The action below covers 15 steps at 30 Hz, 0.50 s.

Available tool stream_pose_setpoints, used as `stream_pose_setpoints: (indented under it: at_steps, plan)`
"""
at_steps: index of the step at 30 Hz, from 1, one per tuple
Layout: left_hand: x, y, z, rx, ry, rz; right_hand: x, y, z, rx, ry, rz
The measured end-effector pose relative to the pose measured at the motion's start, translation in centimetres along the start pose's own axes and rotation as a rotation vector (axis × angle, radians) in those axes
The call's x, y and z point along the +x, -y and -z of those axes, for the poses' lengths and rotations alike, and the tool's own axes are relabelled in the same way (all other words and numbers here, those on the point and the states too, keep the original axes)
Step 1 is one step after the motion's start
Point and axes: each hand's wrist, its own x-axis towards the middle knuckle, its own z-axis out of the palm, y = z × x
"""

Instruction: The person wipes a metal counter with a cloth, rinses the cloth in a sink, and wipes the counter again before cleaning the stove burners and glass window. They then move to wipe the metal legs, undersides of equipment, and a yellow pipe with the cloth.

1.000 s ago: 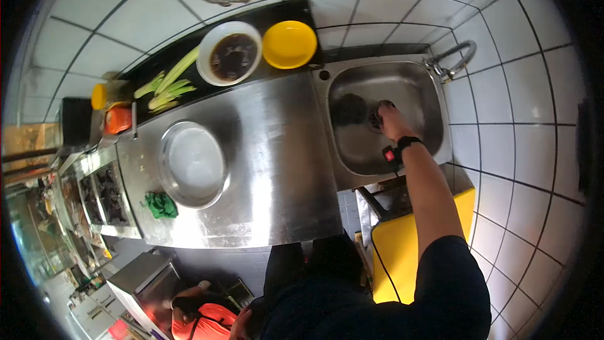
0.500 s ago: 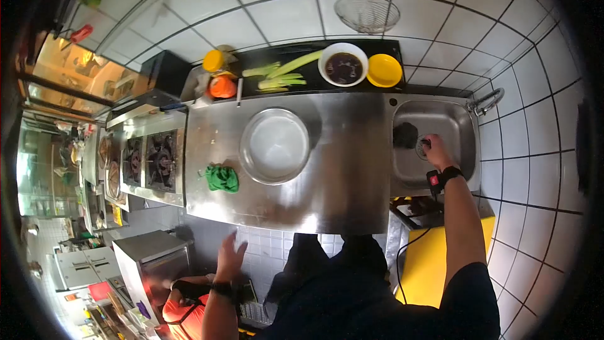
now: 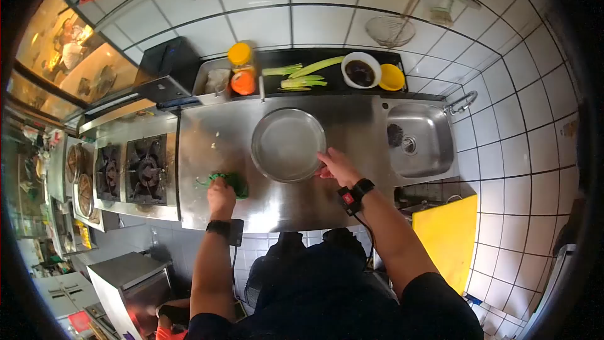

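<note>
On the steel counter (image 3: 352,151) stands a round metal bowl (image 3: 288,145) that looks to hold clear liquid. The fingers of my right hand (image 3: 336,166) close on the right edge of this bowl, thumb at the rim. To the left, my left hand (image 3: 221,196) is closed on a green cloth (image 3: 237,184), which lies crumpled near the counter's front edge. Part of the cloth is hidden under that hand.
Behind the counter, a black shelf (image 3: 270,89) bears cut green stalks (image 3: 305,80), a white bowl (image 3: 362,70) of dark liquid and a yellow bowl (image 3: 391,77). The sink (image 3: 434,158) is at right, the gas stove (image 3: 148,170) at left.
My right hand has left the sink and taken hold of the metal bowl's edge. My left hand has come up from below the counter onto the green cloth. The view has shifted.
</note>
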Motion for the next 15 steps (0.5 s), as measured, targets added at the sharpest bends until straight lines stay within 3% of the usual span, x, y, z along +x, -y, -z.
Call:
stream_pose_setpoints:
  at_steps: [1,3,5,6,11,14,15]
  plan:
    - [-0.5,0.2,1.6,-0.093,-0.013,-0.075,0.5,-0.6,-1.0,-0.002,0.011,-0.006]
    - [-1.1,-0.1,5.3,-0.175,-0.035,-0.143,1.2,-1.8,-2.0,-0.104,-0.177,0.079]
    - [-1.7,-1.0,9.0,-0.878,0.055,0.121,2.9,-3.9,-1.6,-0.07,-0.192,0.055]
    - [-1.8,-0.4,9.7,-1.138,0.012,0.086,2.9,-4.3,-1.8,-0.051,-0.237,0.064]
    - [-2.6,-0.3,17.9,-1.546,0.006,-0.06,2.2,-5.6,-1.9,-0.015,-0.336,0.107]
    - [-3.2,-1.4,20.7,-1.521,-0.083,-0.129,2.7,-8.6,-0.5,-0.224,-0.442,0.149]
    - [-3.1,-1.1,20.6,-1.569,-0.064,-0.154,3.3,-10.4,0.2,-0.723,-0.47,0.448]
